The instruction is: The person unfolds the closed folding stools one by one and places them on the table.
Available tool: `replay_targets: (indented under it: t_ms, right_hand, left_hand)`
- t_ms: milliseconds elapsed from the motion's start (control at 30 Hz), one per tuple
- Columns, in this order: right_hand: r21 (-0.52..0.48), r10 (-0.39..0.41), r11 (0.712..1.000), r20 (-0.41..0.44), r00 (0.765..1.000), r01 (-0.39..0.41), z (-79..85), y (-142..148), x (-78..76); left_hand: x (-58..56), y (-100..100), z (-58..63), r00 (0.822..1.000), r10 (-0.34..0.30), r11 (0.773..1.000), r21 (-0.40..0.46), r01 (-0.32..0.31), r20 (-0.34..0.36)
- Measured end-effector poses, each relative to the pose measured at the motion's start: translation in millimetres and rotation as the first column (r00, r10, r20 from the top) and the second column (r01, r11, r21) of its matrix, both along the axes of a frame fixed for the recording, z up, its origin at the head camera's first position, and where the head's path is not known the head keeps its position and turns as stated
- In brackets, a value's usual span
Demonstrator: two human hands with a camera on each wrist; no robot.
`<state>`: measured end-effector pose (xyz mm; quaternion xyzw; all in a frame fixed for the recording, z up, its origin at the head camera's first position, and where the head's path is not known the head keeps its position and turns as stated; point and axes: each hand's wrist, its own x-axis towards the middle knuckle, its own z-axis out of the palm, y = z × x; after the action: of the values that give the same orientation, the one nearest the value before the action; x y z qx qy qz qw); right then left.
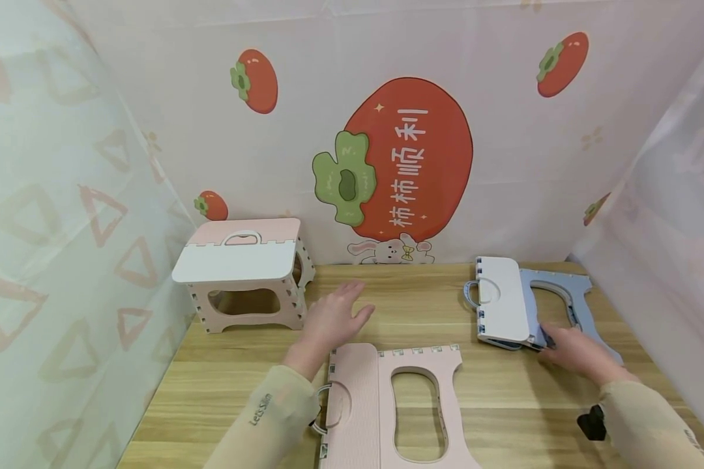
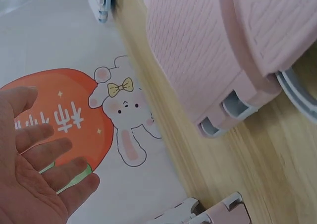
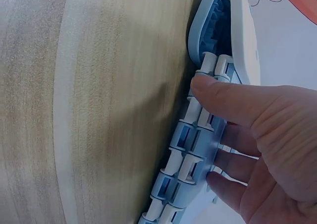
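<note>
My right hand [image 1: 577,354] grips the near edge of a folded blue-and-white folding step stool [image 1: 504,309] at the right of the table. In the right wrist view its thumb lies on the stool's hinged edge [image 3: 185,144], with the fingers on the far side. My left hand [image 1: 331,317] is held with fingers spread and holds nothing. It is between a standing pink-and-white folding stool [image 1: 229,262] at the back left and a folded pink stool [image 1: 360,365] lying flat at the front. In the left wrist view the palm of this hand [image 2: 39,174] shows.
The wooden table [image 1: 410,306] runs back to a printed cloth [image 1: 504,130] with persimmon pictures. Cloth walls also stand at the left and right sides. A black object [image 1: 592,422] is at the right wrist. The front pink stool has a grey carry handle [image 1: 321,410] on its left side.
</note>
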<state>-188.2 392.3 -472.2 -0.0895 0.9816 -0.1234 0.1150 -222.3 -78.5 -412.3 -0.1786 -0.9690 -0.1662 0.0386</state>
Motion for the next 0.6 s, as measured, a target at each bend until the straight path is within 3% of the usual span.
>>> replay_targets:
  t_ms: [267, 600]
  right_hand:
    - [0.019, 0.009, 1.000, -0.054, 0.998, -0.008, -3.4, -0.9, 0.5]
    - [0.048, 0.015, 0.999, -0.105, 0.994, -0.010, -9.1, -0.9, 3.3]
  left_hand:
    - [-2.0, 9.1, -8.9, 1.000, 0.000, 1.000, -0.024, 0.001, 0.028]
    - [-1.5, 18.7, -17.2, 0.999, -0.012, 0.999, 0.034, 0.010, 0.053]
